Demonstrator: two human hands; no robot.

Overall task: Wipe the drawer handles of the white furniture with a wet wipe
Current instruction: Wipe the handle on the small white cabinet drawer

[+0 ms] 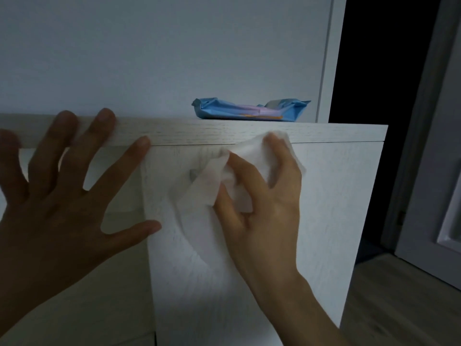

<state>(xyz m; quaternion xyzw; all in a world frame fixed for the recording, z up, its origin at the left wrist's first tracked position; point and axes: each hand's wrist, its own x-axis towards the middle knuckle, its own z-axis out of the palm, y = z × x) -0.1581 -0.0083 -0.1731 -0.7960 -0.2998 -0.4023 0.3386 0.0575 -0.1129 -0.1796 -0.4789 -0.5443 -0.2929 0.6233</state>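
Two hands in my head view. Right hand grips crumpled wipe, holding it against white drawer front just below top edge. Grey knob peeks out at wipe's left side. Left hand released, fingers spread straight, in front of cabinet's left part; whether it touches, I cannot tell. Blue wipes pack lies on cabinet top.
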